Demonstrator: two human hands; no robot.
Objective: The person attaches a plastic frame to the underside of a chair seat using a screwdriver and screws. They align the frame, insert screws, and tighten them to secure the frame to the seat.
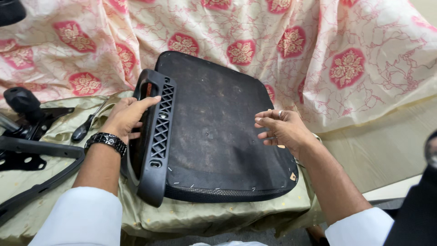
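A black office chair seat (214,132) lies upside down on a green cloth, its fabric underside stapled along the near edge. A black plastic armrest (157,132) with a lattice pattern stands along the seat's left side. My left hand (125,116), with a black wristwatch, grips the armrest near its top. My right hand (282,127) hovers over the seat's right edge, fingers curled, pinching something small that I cannot make out.
A black screwdriver (84,130) lies on the green cloth (218,209) left of my left hand. Black chair frame parts (27,150) sit at the far left. A cream cloth with red flower patches (273,45) covers the back.
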